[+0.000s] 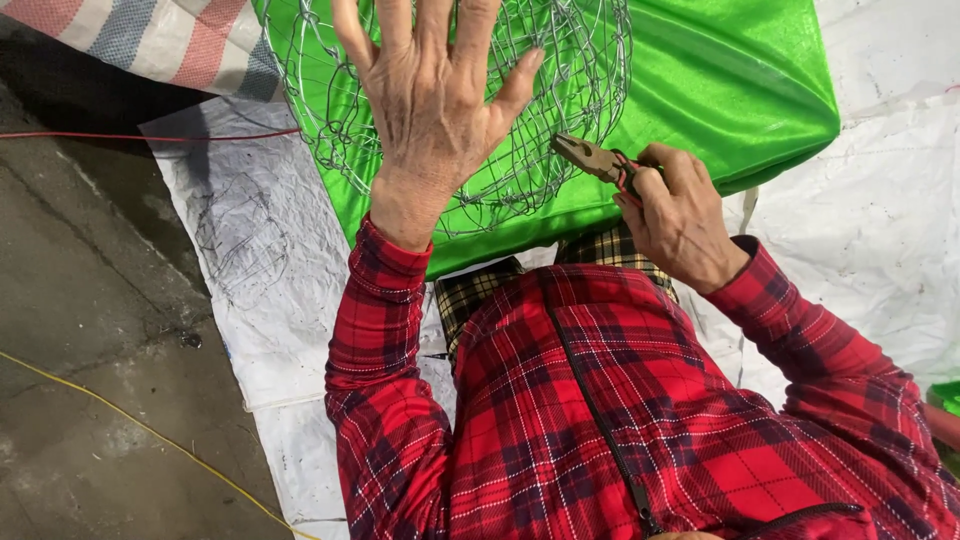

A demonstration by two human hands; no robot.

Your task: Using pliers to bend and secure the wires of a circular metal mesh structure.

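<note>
Head view looks straight down at my two hands over a round wire frame (470,120), a ball-like cage of thin grey wire resting on bright green cloth (720,80) at about twelve o'clock from my chest. My left hand (430,110) is spread open, fingers splayed, palm pressed flat on the near side of the frame to steady it. My right hand (680,220), at about two o'clock, is closed around the red handles of a pair of pliers (590,158); the nose points to ten o'clock and sits right at the lower right edge of the wire, though I cannot tell whether it is biting a strand.

As I judge it, the frame is well along: many loops already cross and hold a rounded shape (its top runs out of view, so the far side is unknown). What seems left is tightening or joining strands at the near rim where the pliers are.

White sheeting (270,250) covers the floor beneath, with bare concrete (90,330) at nine o'clock, crossed by a yellow cord (150,430) and a red cord (120,135).
</note>
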